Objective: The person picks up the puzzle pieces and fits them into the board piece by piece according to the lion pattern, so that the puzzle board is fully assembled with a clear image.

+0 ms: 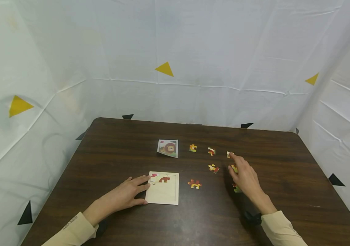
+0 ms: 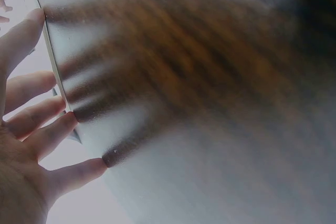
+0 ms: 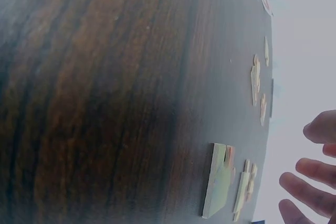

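Note:
My left hand [image 1: 128, 193] rests at the left edge of a pale square wooden puzzle board [image 1: 162, 196], its fingers spread and touching the rim. In the board's top row lies a brown lion-mane puzzle piece [image 1: 164, 179], with a pink-marked piece [image 1: 154, 175] at the top left corner. Over the right-hand group of loose pieces hovers my right hand [image 1: 246, 174], fingers loosely extended and holding nothing. Close to its fingertips is a small puzzle piece [image 1: 229, 154]; a yellow-green piece [image 1: 234, 168] and a green piece [image 1: 236, 188] are partly hidden beneath it.
A lion picture card [image 1: 168, 148] lies behind the board, one edge lifted. Between board and right hand are a red-yellow piece [image 1: 194, 184], a yellow-red piece [image 1: 214, 168], a brown-white piece [image 1: 211, 151] and an orange-green piece [image 1: 193, 148]. White sheeting [image 1: 193, 51] surrounds the dark table [image 1: 116, 143].

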`<state>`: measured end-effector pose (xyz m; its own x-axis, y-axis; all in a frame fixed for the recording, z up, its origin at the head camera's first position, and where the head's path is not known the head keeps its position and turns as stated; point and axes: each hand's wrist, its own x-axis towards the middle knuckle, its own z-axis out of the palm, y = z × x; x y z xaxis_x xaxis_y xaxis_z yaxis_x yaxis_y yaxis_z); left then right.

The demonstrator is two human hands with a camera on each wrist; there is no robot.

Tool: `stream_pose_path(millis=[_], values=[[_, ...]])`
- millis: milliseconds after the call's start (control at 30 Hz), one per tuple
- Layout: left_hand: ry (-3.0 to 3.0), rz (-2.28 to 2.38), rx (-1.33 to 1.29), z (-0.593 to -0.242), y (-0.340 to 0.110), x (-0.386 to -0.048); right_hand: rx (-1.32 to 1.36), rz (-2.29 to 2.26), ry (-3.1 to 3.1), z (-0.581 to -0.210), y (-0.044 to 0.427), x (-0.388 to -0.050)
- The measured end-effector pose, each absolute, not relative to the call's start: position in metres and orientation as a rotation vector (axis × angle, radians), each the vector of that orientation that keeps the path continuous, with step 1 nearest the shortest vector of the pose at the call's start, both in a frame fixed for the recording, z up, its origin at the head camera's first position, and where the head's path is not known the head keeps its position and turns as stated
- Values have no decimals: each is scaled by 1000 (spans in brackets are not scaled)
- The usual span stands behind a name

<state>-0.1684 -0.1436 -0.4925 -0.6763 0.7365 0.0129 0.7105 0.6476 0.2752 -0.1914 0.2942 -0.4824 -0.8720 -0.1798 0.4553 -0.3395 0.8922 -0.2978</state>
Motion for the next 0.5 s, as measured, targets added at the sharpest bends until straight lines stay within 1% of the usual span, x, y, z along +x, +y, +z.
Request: stream_pose_path(millis=[500], values=[[2772, 374, 1236, -494, -144, -169, 281, 515, -2672, -484, 300, -188]])
